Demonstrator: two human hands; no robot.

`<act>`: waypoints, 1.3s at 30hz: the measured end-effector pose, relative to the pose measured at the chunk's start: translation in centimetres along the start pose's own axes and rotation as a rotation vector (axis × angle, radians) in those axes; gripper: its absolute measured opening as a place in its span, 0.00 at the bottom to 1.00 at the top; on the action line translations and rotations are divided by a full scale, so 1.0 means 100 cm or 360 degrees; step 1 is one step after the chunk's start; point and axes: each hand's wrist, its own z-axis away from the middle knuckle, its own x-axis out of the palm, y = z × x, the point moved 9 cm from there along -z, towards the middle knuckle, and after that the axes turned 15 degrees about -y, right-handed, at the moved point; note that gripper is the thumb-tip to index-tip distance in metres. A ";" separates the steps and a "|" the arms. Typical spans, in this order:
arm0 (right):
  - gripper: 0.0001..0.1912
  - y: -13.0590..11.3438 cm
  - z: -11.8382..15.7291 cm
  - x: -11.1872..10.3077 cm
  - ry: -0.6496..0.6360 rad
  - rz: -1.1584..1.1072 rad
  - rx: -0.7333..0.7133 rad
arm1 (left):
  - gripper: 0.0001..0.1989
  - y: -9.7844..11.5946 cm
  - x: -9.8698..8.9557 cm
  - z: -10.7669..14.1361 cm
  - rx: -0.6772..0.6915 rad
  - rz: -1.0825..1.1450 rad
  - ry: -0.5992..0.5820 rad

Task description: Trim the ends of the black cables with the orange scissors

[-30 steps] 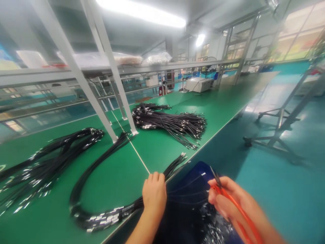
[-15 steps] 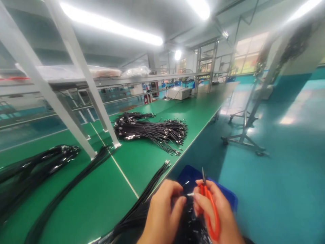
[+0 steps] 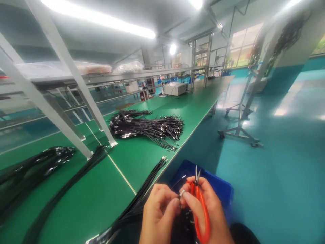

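Observation:
My left hand pinches a thin black cable close to its small white end piece. Orange-handled scissors are in my right hand, their blades pointing up and slightly apart. The thumb and finger of that hand also touch the white end piece. A bundle of black cables with white tips lies along the green table's edge beside my left hand. Beneath both hands is a blue bin with dark cables in it, partly hidden by them.
A large pile of black cables lies on the green table. More black cables are at left, near grey metal posts. A white box stands farther back. A wheeled stand is on the floor at right.
The scissor blades have opened slightly. My hands have come closer together, and the white end piece has tilted upward. The view has shifted a little.

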 end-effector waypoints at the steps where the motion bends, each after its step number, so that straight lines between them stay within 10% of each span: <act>1: 0.18 -0.001 0.000 0.000 -0.0004 0.0021 0.0001 | 0.11 0.000 0.001 0.000 -0.0016 0.0019 -0.0007; 7: 0.13 0.004 -0.001 0.006 -0.0110 -0.0110 0.0104 | 0.08 -0.001 -0.002 0.005 -0.0112 -0.0084 0.0085; 13: 0.11 0.031 0.000 0.017 -0.0162 -0.0469 0.0381 | 0.09 -0.012 0.011 0.005 -0.0089 0.0559 0.0038; 18: 0.13 0.034 0.000 0.022 -0.0160 -0.0378 0.0291 | 0.10 -0.002 -0.001 0.004 -0.0036 0.0333 0.0196; 25: 0.12 0.026 0.002 0.028 -0.0260 -0.0347 0.0365 | 0.09 -0.005 0.002 -0.006 -0.0038 0.0947 -0.0155; 39: 0.09 0.034 -0.010 0.025 -0.0216 -0.0298 0.0343 | 0.09 -0.015 0.005 -0.007 -0.0167 0.1342 0.0063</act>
